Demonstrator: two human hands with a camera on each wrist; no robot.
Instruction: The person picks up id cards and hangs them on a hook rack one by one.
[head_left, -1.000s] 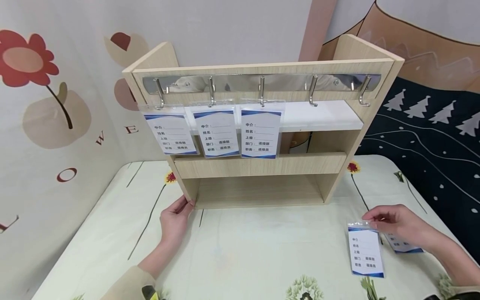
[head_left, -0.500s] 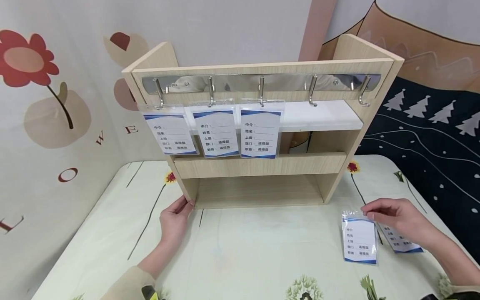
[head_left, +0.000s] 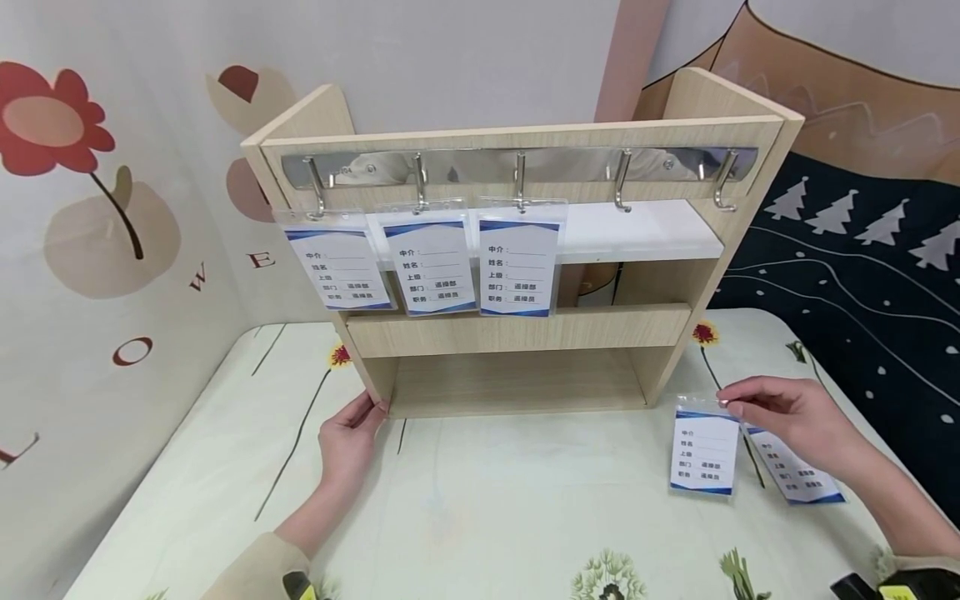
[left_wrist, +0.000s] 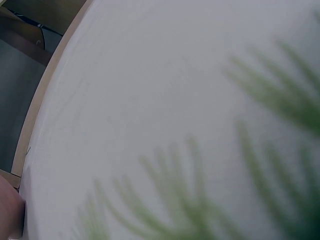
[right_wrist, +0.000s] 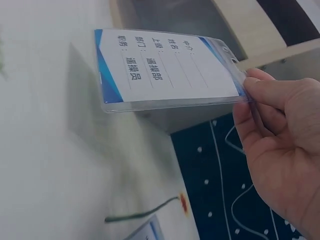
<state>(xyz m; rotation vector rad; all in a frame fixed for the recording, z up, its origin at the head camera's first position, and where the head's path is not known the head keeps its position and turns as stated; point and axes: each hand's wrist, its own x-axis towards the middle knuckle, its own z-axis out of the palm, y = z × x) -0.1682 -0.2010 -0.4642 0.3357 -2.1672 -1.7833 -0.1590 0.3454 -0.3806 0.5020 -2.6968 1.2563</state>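
Note:
My right hand [head_left: 795,421] pinches the top corner of a badge holder [head_left: 703,454], a clear plastic sleeve with a blue-and-white card in it. In the right wrist view the badge holder [right_wrist: 167,67] is raised above the tablecloth, thumb on its near face. A second badge holder [head_left: 797,467] lies on the cloth beneath that hand, partly covered by it. On the left, my left hand [head_left: 348,437] grips the lower front corner of a wooden shelf rack [head_left: 517,329]. Only a bit of that hand [left_wrist: 9,212] shows in the left wrist view.
A metal hook rail [head_left: 480,167] runs along the rack's top. Badge holders [head_left: 431,262] hang from its three left hooks; the two right hooks [head_left: 622,183] carry nothing. A white board [head_left: 637,232] sits behind them. Printed curtains [head_left: 480,67] stand behind the table.
My right hand has moved up and slightly left with the badge holder, toward the rack. More of the second badge holder shows on the cloth. The left hand has stayed at the rack's corner.

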